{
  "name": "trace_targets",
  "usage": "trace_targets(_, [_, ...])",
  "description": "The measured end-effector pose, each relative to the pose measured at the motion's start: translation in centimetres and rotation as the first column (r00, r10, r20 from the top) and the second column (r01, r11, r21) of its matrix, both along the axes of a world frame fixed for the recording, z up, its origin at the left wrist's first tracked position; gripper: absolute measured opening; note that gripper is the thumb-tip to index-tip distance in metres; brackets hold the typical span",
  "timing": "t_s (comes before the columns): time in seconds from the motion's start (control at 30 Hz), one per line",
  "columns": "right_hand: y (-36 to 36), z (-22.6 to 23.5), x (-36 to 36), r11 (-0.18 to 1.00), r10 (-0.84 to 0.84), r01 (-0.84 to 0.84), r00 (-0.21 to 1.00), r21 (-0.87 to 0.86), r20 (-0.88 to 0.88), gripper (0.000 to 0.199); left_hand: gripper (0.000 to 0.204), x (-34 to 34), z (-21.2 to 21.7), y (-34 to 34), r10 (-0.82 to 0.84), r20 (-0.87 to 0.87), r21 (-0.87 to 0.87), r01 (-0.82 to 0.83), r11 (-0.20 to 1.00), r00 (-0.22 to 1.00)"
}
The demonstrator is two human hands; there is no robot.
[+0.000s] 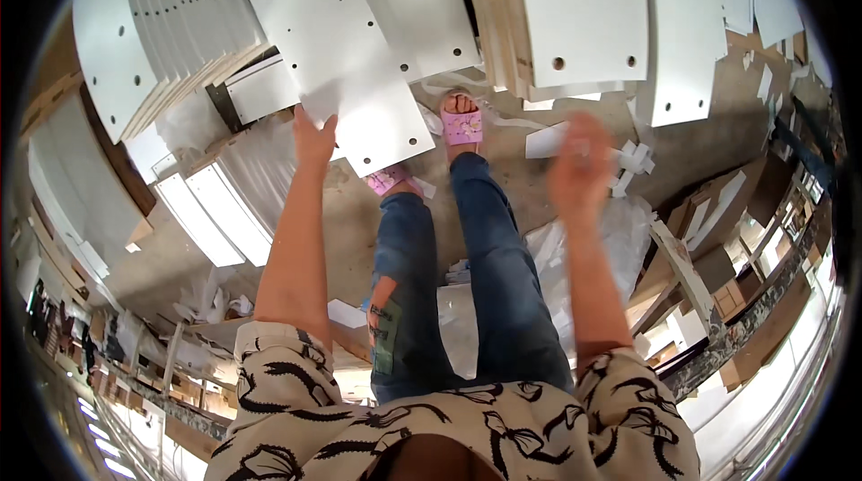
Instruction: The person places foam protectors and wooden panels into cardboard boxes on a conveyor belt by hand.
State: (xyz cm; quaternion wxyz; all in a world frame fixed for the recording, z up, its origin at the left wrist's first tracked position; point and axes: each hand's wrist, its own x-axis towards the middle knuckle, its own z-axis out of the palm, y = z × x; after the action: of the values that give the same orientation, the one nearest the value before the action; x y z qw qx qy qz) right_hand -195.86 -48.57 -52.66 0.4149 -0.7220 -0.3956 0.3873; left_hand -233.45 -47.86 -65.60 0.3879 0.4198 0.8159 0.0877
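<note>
A long white panel (346,68) with small dark drilled holes slants across the upper middle, its near end over one of my feet. My left hand (314,135) is closed on the panel's left edge, and some of its fingers are hidden. To the right, my right hand (582,162) is raised over the floor, apart from the panel. Motion smears its fingers, so their pose cannot be made out. Another wide white panel (422,9) lies against the long one, to its right.
Stacks of white panels stand at the upper left (193,27) and upper right (584,14). More white boards (211,211) lean at the left. White offcuts (633,158) and clear plastic sheeting (602,256) lie on the floor. My feet wear pink slippers (463,128).
</note>
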Motion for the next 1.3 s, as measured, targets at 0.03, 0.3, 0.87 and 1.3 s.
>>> trace_targets(0.03, [2.0,3.1,3.6,0.971,0.166,-0.238,0.763,0.033,0.625,0.033,0.071,1.0,0.3,0.8,-0.151,-0.344,0.127,0.205,0.971,0.927])
trace_targets(0.3, [9.2,0.0,23.4,0.966,0.175,0.12,0.341,-0.228,0.923,0.076,0.103,25.9,16.3,13.2,-0.024,0.387,-0.027,0.037,0.999,0.922])
trace_targets(0.87, [0.1,6.0,17.8,0.917,-0.076,0.213,0.923,-0.336,0.377,0.052,0.046,21.9,20.4,12.0,0.164,0.682,-0.068,-0.161,0.985,0.713])
trace_targets(1.3, [1.9,11.6,-4.5,0.912,0.134,-0.147,0.989,-0.384,-0.06,0.037,0.055,13.5,24.6,1.8,0.417,0.617,-0.365,-0.227,0.903,0.667])
